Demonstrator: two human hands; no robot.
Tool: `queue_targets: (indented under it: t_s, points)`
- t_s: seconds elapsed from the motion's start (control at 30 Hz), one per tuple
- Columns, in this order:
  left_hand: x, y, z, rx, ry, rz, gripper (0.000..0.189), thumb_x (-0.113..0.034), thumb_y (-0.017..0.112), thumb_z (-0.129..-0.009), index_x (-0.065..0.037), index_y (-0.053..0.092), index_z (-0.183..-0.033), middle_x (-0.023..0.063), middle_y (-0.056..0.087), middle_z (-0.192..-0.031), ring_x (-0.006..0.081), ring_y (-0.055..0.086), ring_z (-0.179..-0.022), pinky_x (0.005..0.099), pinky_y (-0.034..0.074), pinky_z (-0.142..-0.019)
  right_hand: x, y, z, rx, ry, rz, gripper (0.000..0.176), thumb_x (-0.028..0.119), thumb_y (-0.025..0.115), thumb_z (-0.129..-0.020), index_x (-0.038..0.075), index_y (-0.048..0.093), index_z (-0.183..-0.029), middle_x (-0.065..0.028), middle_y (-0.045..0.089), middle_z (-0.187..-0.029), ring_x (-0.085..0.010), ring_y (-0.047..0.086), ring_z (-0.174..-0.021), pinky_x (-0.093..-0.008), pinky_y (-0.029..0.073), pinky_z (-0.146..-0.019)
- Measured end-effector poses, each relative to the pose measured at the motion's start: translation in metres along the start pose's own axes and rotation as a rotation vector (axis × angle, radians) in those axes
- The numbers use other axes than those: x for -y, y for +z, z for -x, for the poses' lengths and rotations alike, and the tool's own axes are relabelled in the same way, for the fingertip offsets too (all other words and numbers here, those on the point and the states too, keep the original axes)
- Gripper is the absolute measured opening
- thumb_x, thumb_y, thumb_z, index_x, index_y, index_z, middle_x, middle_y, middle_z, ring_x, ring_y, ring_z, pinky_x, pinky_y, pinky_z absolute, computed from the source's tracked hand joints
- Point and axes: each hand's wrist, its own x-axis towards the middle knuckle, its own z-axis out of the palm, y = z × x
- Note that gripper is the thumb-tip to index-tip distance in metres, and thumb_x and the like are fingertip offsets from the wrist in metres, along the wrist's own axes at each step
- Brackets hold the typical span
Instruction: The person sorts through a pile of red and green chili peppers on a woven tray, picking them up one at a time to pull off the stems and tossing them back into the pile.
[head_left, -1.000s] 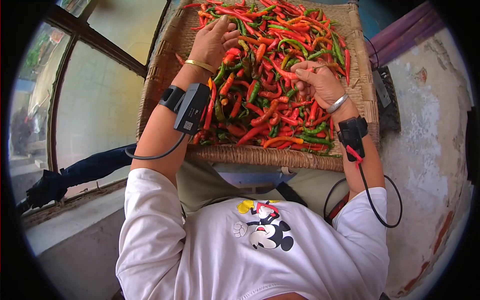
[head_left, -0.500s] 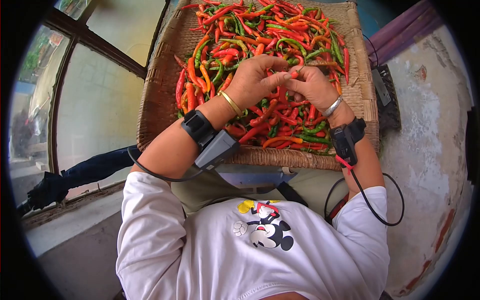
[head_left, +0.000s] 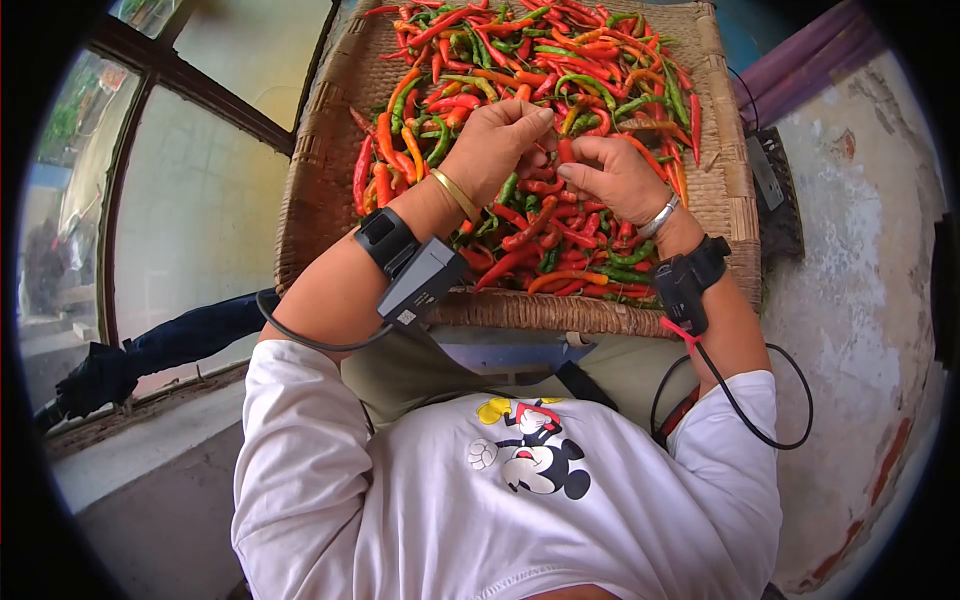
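Note:
A flat woven basket (head_left: pixel 320 150) rests on my lap, heaped with several red, orange and green chili peppers (head_left: pixel 590 70). My left hand (head_left: pixel 495 145) and my right hand (head_left: pixel 615 175) meet over the middle of the heap. Between their fingertips is one red chili (head_left: pixel 565 152), pinched from both sides. A gold bangle circles my left wrist and a silver one my right. Black sensor bands with cables are strapped to both forearms.
A dark-framed window (head_left: pixel 150 170) runs along the left with a concrete sill (head_left: pixel 140 440) below it. A black device (head_left: pixel 770 190) lies right of the basket against a peeling plastered wall (head_left: pixel 860 300). Purple fabric (head_left: pixel 800 60) shows at upper right.
My left hand came back from the far left part of the heap to meet my right hand at the middle. Both hands now close on one red chili.

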Motion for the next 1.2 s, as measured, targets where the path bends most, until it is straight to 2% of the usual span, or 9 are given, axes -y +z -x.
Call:
queue_targets:
  t_s: [0.07, 0.4, 0.47, 0.7, 0.83, 0.9, 0.97, 1.07, 1.2]
  points:
    - [0.0, -0.004, -0.002, -0.028, -0.081, 0.128, 0.016, -0.025, 0.052, -0.085, -0.01, 0.053, -0.078, -0.0023, 0.055, -0.069, 0.0029, 0.046, -0.052, 0.0166, 0.034, -0.041, 0.009, -0.002, 0.003, 0.068, 0.197, -0.315, 0.025, 0.023, 0.055, -0.081, 0.003, 0.051, -0.067, 0.0008, 0.049, -0.052, -0.0058, 0.046, -0.046, -0.0213, 0.038, -0.044]
    - [-0.007, -0.017, -0.002, 0.227, -0.189, -0.001, 0.012, -0.02, 0.054, -0.084, -0.009, 0.055, -0.082, -0.0005, 0.058, -0.069, 0.003, 0.048, -0.05, 0.0159, 0.034, -0.04, 0.001, -0.013, 0.004, 0.335, 0.258, -0.573, 0.034, 0.032, 0.043, -0.088, 0.002, 0.058, -0.087, 0.0017, 0.053, -0.059, -0.004, 0.047, -0.05, -0.0157, 0.038, -0.046]
    - [-0.016, -0.022, -0.003, 0.174, -0.155, 0.047, 0.011, -0.02, 0.053, -0.084, -0.009, 0.055, -0.082, 0.0, 0.058, -0.068, 0.0031, 0.049, -0.05, 0.0159, 0.035, -0.04, -0.011, -0.006, -0.001, -0.068, 0.174, -0.561, 0.033, 0.032, 0.045, -0.087, 0.001, 0.058, -0.091, -0.0021, 0.057, -0.071, -0.0061, 0.051, -0.061, -0.0188, 0.043, -0.053]
    - [-0.02, -0.072, -0.036, -0.171, 0.223, 0.559, 0.018, -0.022, 0.048, -0.087, -0.006, 0.05, -0.095, 0.0038, 0.058, -0.086, 0.007, 0.055, -0.066, 0.0193, 0.048, -0.055, -0.032, -0.026, -0.002, -0.294, 0.281, -0.588, 0.03, 0.028, 0.049, -0.086, 0.001, 0.058, -0.092, -0.0025, 0.057, -0.076, -0.0075, 0.053, -0.064, -0.0206, 0.045, -0.057]
    - [-0.007, -0.066, -0.032, -0.208, 0.051, 0.345, 0.025, -0.023, 0.049, -0.087, -0.005, 0.049, -0.104, 0.004, 0.061, -0.086, 0.0078, 0.057, -0.066, 0.0174, 0.048, -0.058, -0.034, -0.021, -0.005, -0.242, 0.298, -0.491, 0.028, 0.027, 0.052, -0.084, 0.0, 0.059, -0.089, -0.0036, 0.059, -0.074, -0.0087, 0.054, -0.063, -0.0231, 0.045, -0.057]
    - [-0.007, -0.047, -0.024, -0.058, 0.007, -0.169, 0.024, -0.02, 0.05, -0.086, -0.004, 0.052, -0.104, 0.0033, 0.061, -0.085, 0.0079, 0.058, -0.067, 0.0188, 0.046, -0.057, -0.038, -0.02, -0.006, -0.08, 0.233, 0.046, 0.026, 0.026, 0.055, -0.08, 0.001, 0.06, -0.087, -0.0062, 0.06, -0.071, -0.0124, 0.056, -0.064, -0.0282, 0.045, -0.058]
    - [0.0, -0.031, -0.018, -0.022, 0.026, -0.358, 0.021, -0.017, 0.053, -0.083, -0.003, 0.057, -0.098, 0.0054, 0.061, -0.084, 0.0114, 0.058, -0.065, 0.0226, 0.045, -0.057, -0.032, -0.016, -0.004, -0.072, 0.186, 0.193, 0.024, 0.025, 0.058, -0.077, 0.003, 0.061, -0.084, -0.0094, 0.061, -0.072, -0.0191, 0.058, -0.067, -0.033, 0.045, -0.062]
    - [0.015, -0.022, -0.013, 0.214, 0.613, -1.234, 0.02, -0.017, 0.059, -0.075, -0.004, 0.06, -0.09, 0.0109, 0.06, -0.081, 0.0277, 0.057, -0.071, 0.0358, 0.045, -0.064, -0.037, -0.014, -0.002, 0.159, 0.2, 0.425, 0.023, 0.026, 0.058, -0.075, 0.005, 0.06, -0.085, -0.0106, 0.061, -0.078, -0.0258, 0.058, -0.074, -0.0347, 0.045, -0.067]
    - [0.016, -0.017, -0.01, 0.331, 0.475, -1.285, 0.021, -0.029, 0.056, -0.074, -0.011, 0.063, -0.083, 0.0094, 0.061, -0.075, 0.0272, 0.058, -0.073, 0.0375, 0.046, -0.066, -0.034, -0.011, 0.001, 0.275, 0.227, 0.459, 0.022, 0.026, 0.06, -0.074, 0.007, 0.061, -0.086, -0.0104, 0.061, -0.079, -0.0257, 0.058, -0.076, -0.0357, 0.045, -0.068]
